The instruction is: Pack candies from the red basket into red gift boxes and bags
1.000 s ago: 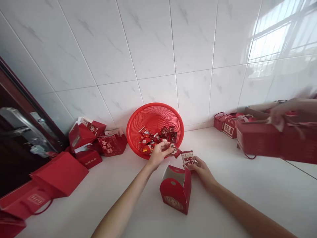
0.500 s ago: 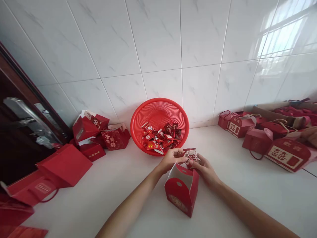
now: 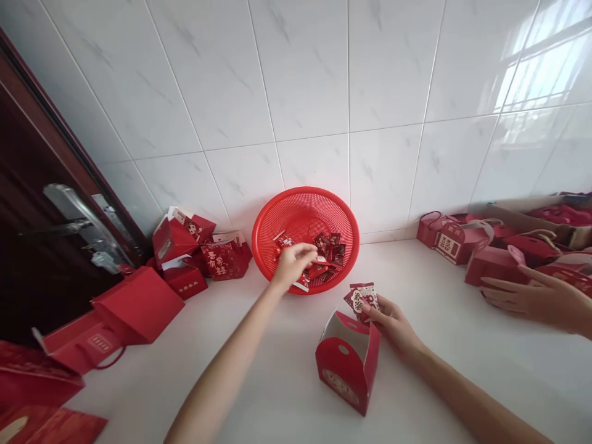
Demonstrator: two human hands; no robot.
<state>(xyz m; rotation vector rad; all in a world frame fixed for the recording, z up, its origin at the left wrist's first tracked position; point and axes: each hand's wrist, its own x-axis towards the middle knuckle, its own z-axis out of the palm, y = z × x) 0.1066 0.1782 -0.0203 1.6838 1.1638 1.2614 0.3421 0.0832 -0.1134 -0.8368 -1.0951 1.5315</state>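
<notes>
Right hand (image 3: 386,320) is pinching a couple of packets (image 3: 359,301) just beside the open red box (image 3: 337,357); left hand (image 3: 295,264) is half-curled over the red basket (image 3: 305,213) (can't tell if it's gripping anything).

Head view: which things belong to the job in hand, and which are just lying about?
In use:
held packets, in the right hand
open red box, close by that hand
red basket, with the left hand over it
loose packets, inside the basket

Seemingly just lying about:
left-side boxes
right-side boxes, though another person's hand is by them
</notes>
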